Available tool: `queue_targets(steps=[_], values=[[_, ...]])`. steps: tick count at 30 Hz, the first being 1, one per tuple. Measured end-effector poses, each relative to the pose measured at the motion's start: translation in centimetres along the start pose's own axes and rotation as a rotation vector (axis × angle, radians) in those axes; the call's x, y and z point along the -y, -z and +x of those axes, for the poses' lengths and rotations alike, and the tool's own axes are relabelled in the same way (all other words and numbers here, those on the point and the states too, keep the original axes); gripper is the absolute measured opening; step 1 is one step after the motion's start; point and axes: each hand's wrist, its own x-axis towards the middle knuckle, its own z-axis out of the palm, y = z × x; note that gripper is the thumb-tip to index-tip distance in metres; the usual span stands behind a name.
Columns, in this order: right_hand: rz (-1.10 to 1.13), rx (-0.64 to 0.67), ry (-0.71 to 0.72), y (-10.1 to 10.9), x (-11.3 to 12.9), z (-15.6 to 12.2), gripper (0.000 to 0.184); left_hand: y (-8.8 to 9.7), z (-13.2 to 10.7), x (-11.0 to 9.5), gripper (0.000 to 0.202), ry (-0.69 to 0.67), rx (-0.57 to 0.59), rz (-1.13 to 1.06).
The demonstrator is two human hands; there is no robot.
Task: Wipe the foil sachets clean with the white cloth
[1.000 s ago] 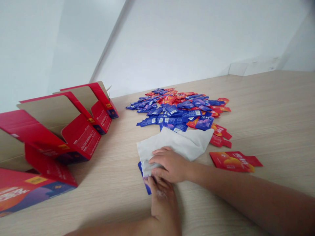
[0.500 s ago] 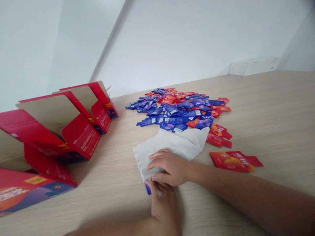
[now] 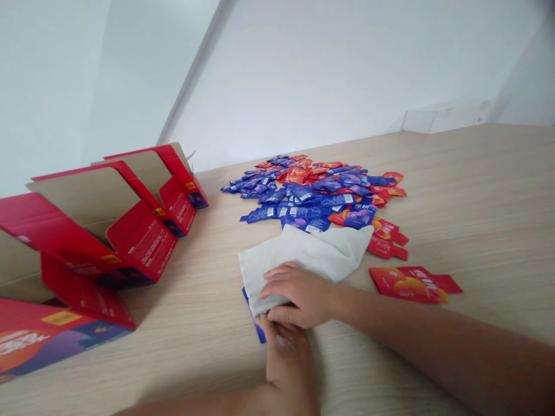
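Note:
A pale grey cloth (image 3: 307, 248) lies spread over a flat blue packet (image 3: 259, 330), of which only a narrow left edge shows. My right hand (image 3: 299, 294) rests on the cloth, fingers slightly curved and pressing into its near part. Just below it, my left hand (image 3: 286, 341) is closed at the packet's near edge, its fingertips partly hidden under the right hand and the cloth. A red packet (image 3: 407, 284) with orange fruit printed on it lies to the right, beyond my right forearm.
Behind the cloth spreads a pile of blue and red sachets (image 3: 303, 193), with a couple of red ones at its right edge. Several open red cartons (image 3: 147, 242) stand in a row at left. A white wall (image 3: 329, 75) borders the wooden table (image 3: 485, 202).
The cloth has shifted slightly to the right, baring more of the blue packet's left edge. Both hands stay in nearly the same place.

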Motion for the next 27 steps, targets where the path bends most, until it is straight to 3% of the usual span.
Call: queue_targets(steps=[5,11,16,27], values=[[0.034,0.013,0.054,0.1,0.0,-0.1,0.041,-0.4,0.0,-0.7,0.038,0.000,-0.014,-0.127],[-0.029,-0.025,-0.039,-0.2,0.1,0.1,0.037,-1.0,-0.1,-1.4,0.037,0.044,-0.004,-0.002],[-0.068,-0.047,-0.120,-0.3,0.0,0.2,0.033,-0.4,-0.1,-0.6,0.038,-0.011,-0.056,0.087],[0.051,0.005,0.058,0.1,-0.1,-0.1,0.038,0.0,0.1,-0.6,0.038,-0.012,0.046,-0.023]])
